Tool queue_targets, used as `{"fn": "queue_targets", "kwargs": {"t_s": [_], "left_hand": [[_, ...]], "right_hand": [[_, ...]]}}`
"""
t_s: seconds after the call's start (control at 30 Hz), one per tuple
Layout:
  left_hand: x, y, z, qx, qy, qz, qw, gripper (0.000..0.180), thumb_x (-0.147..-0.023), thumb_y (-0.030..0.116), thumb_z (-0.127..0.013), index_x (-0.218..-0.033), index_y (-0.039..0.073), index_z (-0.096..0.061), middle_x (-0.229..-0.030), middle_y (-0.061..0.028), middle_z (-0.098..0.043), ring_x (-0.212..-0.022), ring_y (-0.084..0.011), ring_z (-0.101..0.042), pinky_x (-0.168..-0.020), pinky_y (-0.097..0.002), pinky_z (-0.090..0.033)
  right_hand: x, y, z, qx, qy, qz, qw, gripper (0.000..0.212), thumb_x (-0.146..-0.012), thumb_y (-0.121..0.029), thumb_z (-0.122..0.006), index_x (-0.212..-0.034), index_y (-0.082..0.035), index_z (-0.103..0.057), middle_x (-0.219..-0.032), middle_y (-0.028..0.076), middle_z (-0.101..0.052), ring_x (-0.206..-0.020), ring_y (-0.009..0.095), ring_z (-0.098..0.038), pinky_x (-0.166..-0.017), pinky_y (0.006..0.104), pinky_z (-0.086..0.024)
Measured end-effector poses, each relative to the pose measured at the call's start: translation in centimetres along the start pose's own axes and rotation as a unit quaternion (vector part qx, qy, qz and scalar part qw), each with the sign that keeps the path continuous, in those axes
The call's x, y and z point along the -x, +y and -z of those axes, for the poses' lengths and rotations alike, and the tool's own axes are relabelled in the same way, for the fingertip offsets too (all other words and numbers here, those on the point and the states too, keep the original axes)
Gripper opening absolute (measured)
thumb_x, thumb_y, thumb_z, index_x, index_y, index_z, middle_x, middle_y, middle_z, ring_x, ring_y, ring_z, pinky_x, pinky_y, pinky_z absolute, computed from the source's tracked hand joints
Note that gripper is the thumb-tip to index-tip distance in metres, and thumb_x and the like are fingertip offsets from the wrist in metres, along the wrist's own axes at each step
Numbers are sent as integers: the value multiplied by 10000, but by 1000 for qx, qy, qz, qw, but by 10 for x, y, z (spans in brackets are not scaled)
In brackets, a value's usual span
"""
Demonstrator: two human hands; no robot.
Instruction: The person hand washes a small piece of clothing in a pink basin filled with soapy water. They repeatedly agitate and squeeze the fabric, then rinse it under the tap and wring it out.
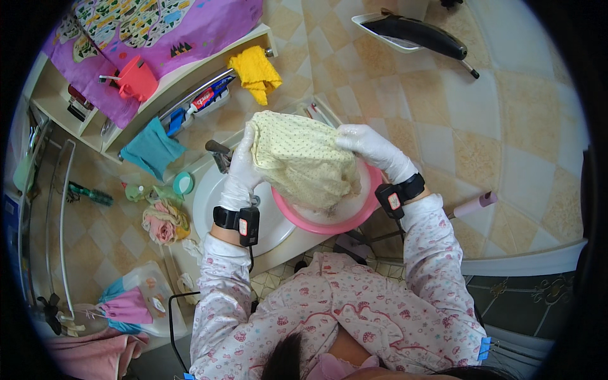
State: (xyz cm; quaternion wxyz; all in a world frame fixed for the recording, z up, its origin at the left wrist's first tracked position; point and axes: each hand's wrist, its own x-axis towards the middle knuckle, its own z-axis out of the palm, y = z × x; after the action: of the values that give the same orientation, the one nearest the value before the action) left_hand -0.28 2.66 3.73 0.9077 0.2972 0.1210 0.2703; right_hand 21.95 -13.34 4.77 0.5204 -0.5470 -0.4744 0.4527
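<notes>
Both my hands wear white gloves and hold up a pale yellow dotted cloth (303, 149) between them. My left hand (242, 170) is closed on its left edge, and my right hand (370, 147) pinches its upper right corner. The cloth hangs over a pink basin (342, 227), its lower part darker and wet-looking, reaching down to the whitish, sudsy water. That basin stands at the right side of a white sink (208, 201). Behind my left hand is the sink's metal faucet (220, 156), partly hidden.
A yellow cloth (255, 73), a toothpaste tube (212, 94) and a teal cloth (153, 149) are along the rail at the upper left. Above stands a pink cup (137, 79). A crumpled floral cloth (166, 221) lies left of the sink. A pink-purple handle (475, 204) is at right.
</notes>
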Motion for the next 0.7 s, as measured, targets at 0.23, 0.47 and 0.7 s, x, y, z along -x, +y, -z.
{"fn": "queue_targets", "kwargs": {"t_s": [0.23,0.47,0.7], "left_hand": [[-7,20,-1,-11,-22,-35,999,520,-932,447,-462,-1275,56,-472,-1235,-122,-548,-1126,-265,-534,-969,-425,-424],[-1,42,18,12,11,-39,999,533,-929,460,-459,-1260,43,-477,-1230,-138,-551,-1125,-275,-536,-961,-439,-428],[-9,20,43,-135,24,-109,985,486,-882,140,-591,-1318,39,-404,-1270,-83,-499,-1141,-206,-501,-983,-336,-401]], "right_hand": [[2,51,10,393,-120,51,910,448,-723,-164,-692,-1141,-39,-591,-1072,123,-650,-884,221,-608,-846,342,-460],[14,85,46,-73,-16,-98,992,282,-839,-146,-636,-1108,-77,-584,-893,-48,-589,-828,126,-572,-794,304,-480],[2,60,41,-268,-16,-7,963,435,-925,-206,-508,-1294,12,-431,-1252,117,-527,-1132,213,-525,-961,356,-434]]}}
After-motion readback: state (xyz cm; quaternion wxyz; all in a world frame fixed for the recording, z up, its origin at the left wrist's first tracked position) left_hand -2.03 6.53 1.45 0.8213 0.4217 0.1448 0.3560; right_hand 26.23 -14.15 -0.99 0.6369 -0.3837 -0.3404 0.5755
